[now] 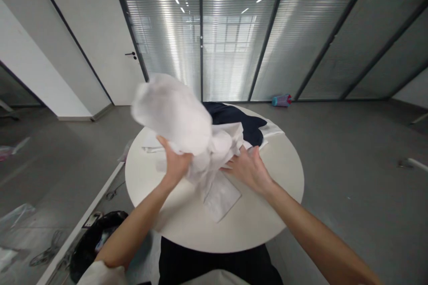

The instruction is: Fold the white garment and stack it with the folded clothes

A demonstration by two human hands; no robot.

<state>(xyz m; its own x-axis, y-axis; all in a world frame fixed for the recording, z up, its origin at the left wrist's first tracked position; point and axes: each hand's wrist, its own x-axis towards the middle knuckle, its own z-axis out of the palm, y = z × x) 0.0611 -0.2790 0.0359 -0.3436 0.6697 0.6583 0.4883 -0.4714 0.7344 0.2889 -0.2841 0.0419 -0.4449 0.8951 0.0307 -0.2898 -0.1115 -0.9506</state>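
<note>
A bunched white cloth garment [180, 116] is lifted over the round table, its upper part blurred by motion. My left hand [175, 160] grips its left side, with the thumb showing on the near face and the other fingers hidden in the fabric. At the right side of the cloth is my right hand [249, 169], thumb raised and fingers stretched out under the folds, touching them. A flat white end [222, 196] of the cloth hangs down to the tabletop. Behind it lies a dark navy garment [239, 120] on the table, partly covered by the white one.
The round white table [217, 236] stands right in front of me. More white fabric [272, 130] lies at its back right edge. A black-lined bin [90, 240] and cables [47, 251] are on the floor at left. A blue and pink object [281, 100] lies near the glass wall.
</note>
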